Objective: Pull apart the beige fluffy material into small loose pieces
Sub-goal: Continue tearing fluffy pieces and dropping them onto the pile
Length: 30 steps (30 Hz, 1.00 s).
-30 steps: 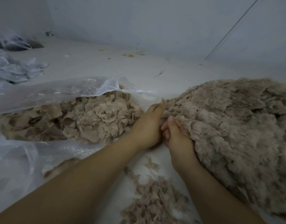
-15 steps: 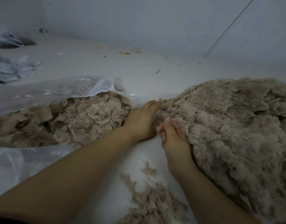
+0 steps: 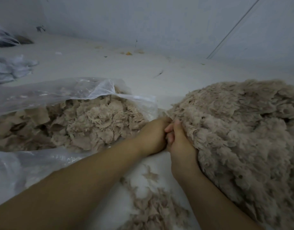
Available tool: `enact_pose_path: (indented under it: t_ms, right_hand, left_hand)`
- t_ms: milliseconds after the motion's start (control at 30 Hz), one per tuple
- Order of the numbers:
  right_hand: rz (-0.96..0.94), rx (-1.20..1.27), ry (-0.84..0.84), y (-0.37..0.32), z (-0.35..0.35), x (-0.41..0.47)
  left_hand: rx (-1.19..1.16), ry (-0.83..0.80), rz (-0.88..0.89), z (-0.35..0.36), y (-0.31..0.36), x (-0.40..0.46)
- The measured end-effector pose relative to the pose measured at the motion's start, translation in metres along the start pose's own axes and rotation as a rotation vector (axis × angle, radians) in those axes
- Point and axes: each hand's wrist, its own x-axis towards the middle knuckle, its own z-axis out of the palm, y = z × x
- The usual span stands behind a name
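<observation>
with the left hand [image 3: 153,135] and right hand [image 3: 179,140] both curled into the near-left edge of the big fluffy pile [image 3: 239,140], just right of the plastic bag [image 3: 60,92], pinch off only a thin tuft and tug the hands apart sideways.
</observation>
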Motion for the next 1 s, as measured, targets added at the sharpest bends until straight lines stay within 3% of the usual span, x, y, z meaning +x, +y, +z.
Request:
enact_pose_path:
  t_ms: [267,467,667,833,1000]
  right_hand:
    - [0.067,0.050,-0.039,-0.004,-0.004,-0.002]
    - [0.070,-0.050,-0.072,-0.004,-0.005,-0.005]
    - [-0.005,-0.223,-0.087,-0.005,-0.006,-0.008]
    - [-0.044,-0.216,-0.075,0.002,-0.008,-0.007]
    - [-0.031,-0.189,-0.081,0.005,-0.006,-0.005]
  left_hand:
    - [-0.205,0.060,0.091,-0.008,-0.011,-0.069]
    - [-0.304,0.157,0.095,0.001,0.017,-0.116]
    - [-0.446,0.198,-0.123,0.001,0.035,-0.135]
    - [-0.865,0.362,-0.521,-0.019,0.021,-0.087]
    - [-0.885,0.431,-0.556,-0.007,0.020,-0.072]
